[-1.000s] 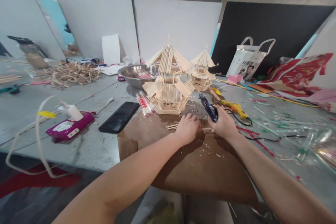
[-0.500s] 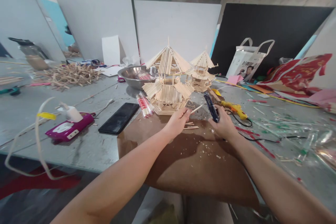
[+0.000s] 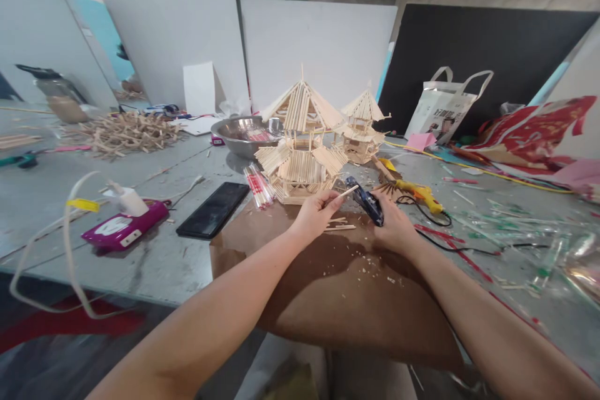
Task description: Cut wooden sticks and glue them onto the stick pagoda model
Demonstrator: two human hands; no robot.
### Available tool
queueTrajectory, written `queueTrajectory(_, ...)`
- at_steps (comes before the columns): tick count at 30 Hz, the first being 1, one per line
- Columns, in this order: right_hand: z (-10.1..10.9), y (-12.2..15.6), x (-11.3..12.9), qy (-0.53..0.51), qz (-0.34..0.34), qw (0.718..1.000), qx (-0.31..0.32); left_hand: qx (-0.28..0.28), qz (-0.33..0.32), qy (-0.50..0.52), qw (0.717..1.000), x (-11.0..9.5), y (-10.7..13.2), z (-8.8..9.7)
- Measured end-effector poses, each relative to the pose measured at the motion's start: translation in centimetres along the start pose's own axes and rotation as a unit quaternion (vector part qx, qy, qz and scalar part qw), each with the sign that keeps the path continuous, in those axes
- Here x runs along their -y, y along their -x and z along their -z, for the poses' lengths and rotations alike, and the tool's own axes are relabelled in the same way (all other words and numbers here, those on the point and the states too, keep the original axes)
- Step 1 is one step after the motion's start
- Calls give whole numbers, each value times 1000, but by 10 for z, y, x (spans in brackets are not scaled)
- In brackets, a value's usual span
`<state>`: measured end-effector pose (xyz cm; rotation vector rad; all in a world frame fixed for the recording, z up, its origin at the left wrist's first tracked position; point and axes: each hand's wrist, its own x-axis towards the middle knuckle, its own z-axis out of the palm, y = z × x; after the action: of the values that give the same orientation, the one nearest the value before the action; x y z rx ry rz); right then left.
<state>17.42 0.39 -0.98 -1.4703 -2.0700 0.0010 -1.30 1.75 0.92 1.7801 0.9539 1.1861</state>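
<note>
My left hand [image 3: 315, 215] pinches a thin wooden stick [image 3: 345, 192] whose tip points right, toward a dark blue cutter [image 3: 368, 202]. My right hand [image 3: 392, 224] is closed round that cutter, and its jaws sit at the stick's end. Both hands hover over a brown cardboard sheet [image 3: 347, 287] strewn with wood chips and a few loose sticks [image 3: 338, 225]. Just behind the hands stands a stick-built pavilion model [image 3: 300, 144], with a smaller pavilion model [image 3: 362, 126] to its right.
A black phone [image 3: 212, 209], a pink wipes pack [image 3: 122, 227] and red-wrapped chopsticks [image 3: 257, 185] lie left. A steel bowl [image 3: 240, 132] and a stick pile [image 3: 125, 131] sit farther back. A yellow glue gun [image 3: 417, 191], cables, plastic wrappers and a white bag [image 3: 444, 107] crowd the right.
My left hand lifted off the cardboard with a stick and carried it up to the cutter. My right hand tilted the cutter left to meet the stick's tip.
</note>
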Motion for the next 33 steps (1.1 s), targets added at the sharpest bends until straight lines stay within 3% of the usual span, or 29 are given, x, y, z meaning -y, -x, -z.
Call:
queueTrajectory(17, 2, 2, 8, 53, 16, 998, 6, -42, -5, -7, 999, 5, -2, -1)
queueTrajectory(33, 4, 2, 12, 56, 24, 998, 6, 71, 47, 38, 996, -5, 3, -1)
